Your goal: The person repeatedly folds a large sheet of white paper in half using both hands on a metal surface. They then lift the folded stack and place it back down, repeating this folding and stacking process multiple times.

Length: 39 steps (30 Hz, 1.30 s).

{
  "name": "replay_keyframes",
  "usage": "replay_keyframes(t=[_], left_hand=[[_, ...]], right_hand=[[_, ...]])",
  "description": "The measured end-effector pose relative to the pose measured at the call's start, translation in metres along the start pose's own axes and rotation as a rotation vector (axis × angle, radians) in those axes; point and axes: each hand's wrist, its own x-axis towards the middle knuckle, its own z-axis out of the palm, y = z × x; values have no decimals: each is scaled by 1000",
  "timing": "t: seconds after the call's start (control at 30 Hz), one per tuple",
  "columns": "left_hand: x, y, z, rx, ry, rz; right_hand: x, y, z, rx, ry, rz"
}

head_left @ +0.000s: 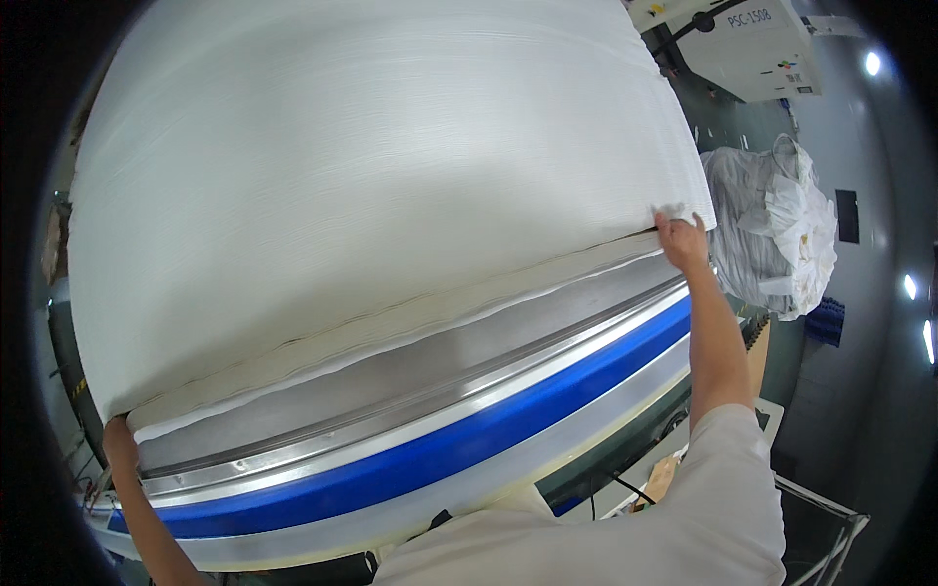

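Note:
A wide sheet of white, finely creased fabric (391,146) covers most of the view, lying as a thick layer with its front edge running slantwise from lower left to upper right. At the front right corner my right hand (684,242) is closed on that edge, thumb and a fingertip showing on top. My left hand (120,444) grips the front left corner, its fingers partly hidden by the cloth. Between the two hands a strip of lower white layer (391,337) shows under the top edge.
Below the fabric runs a grey metal bed (410,366) with a blue strip (420,449) along its front. A white plastic-wrapped bundle (777,230) stands at the right. Behind it is a white machine cabinet (747,49). A metal frame (840,547) is at lower right.

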Motion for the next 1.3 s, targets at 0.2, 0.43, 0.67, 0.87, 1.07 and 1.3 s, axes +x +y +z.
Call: replay_keyframes(t=[0.2, 0.43, 0.67, 0.87, 1.07, 1.3], left_hand=[[-9, -26, 2, 51, -38, -38], [-28, -43, 9, 139, -19, -80], [-37, 22, -69, 130, -68, -31], [-73, 10, -120, 106, -71, -59], [-133, -5, -96, 41, -245, 101], [-184, 33, -18, 270, -763, 145]], right_hand=[[29, 94, 6, -223, -246, -165], [41, 100, 25, -267, -197, -83], [12, 113, -9, -184, -130, -93], [6, 206, -30, -90, 87, -215], [-43, 203, -33, -108, -89, -312], [-101, 165, -1, -389, -543, -236]])
